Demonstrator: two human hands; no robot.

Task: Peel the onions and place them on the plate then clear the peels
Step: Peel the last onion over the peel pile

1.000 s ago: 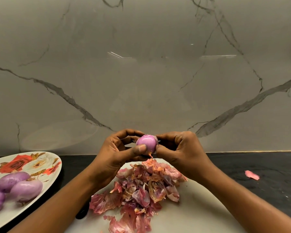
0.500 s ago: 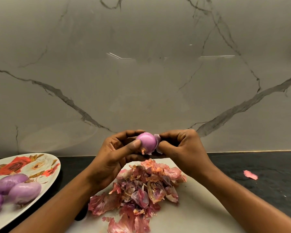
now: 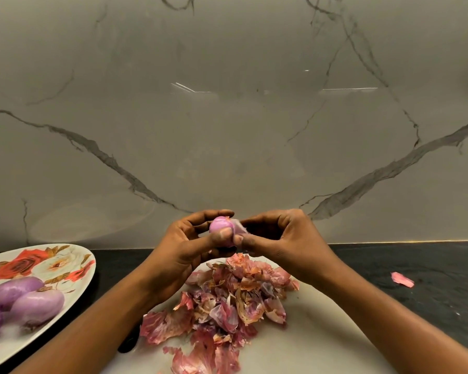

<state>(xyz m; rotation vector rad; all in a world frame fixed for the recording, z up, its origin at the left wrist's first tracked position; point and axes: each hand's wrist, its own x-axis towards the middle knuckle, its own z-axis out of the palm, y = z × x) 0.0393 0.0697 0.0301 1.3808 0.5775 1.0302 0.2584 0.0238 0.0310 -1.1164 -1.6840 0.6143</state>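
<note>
A small purple onion (image 3: pixel 220 225) is held in the air above a white cutting board (image 3: pixel 322 327). My left hand (image 3: pixel 192 244) grips it, thumb across its front. My right hand (image 3: pixel 278 238) pinches a pale flap of skin (image 3: pixel 239 230) that hangs off the onion's right side. A heap of pink and brown peels (image 3: pixel 227 300) lies on the board below both hands. At the far left, a floral plate (image 3: pixel 52 263) carries three peeled purple onions (image 3: pixel 35 303).
One stray pink peel (image 3: pixel 401 279) lies on the dark countertop (image 3: pixel 430 265) to the right of the board. A dark object (image 3: pixel 129 344), partly hidden under my left forearm, sits at the board's left edge. A marble wall rises right behind the counter.
The onion has turned in my left hand, and my right hand has pulled a flap of skin loose on its right side. The plate sits as before.
</note>
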